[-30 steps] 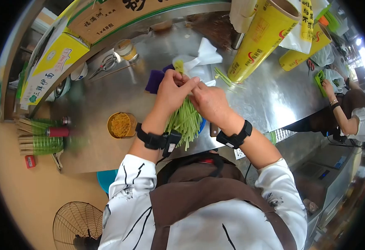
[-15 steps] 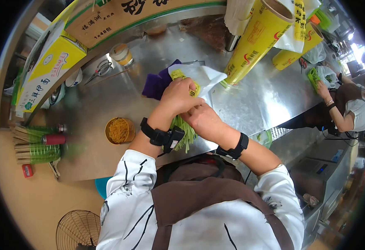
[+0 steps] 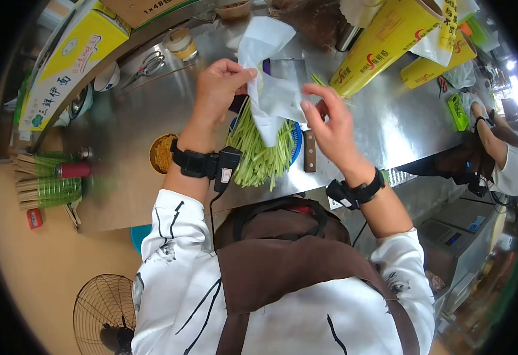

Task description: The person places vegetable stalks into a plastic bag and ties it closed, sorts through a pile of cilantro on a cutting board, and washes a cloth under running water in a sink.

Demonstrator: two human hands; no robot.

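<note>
Spanning the station, the worktop (image 3: pixel 123 139) is carrying the green stalks (image 3: pixel 259 157), which are lying over a blue basket (image 3: pixel 297 145) with the white sheet (image 3: pixel 274 92) now hanging across their upper part; the left hand (image 3: pixel 216 89) and right hand (image 3: pixel 335 125), previously together, are working apart, leaving more stalk exposed. The left grip is pinching the sheet, while the right grip is spreading beside it, apparently holding nothing. The yellow box (image 3: pixel 72 65) is reading 三鲜伊面, the film roll (image 3: pixel 383 47) is displaying 保鲜膜, and the carton (image 3: pixel 146 8) is showing 1x48包.
</note>
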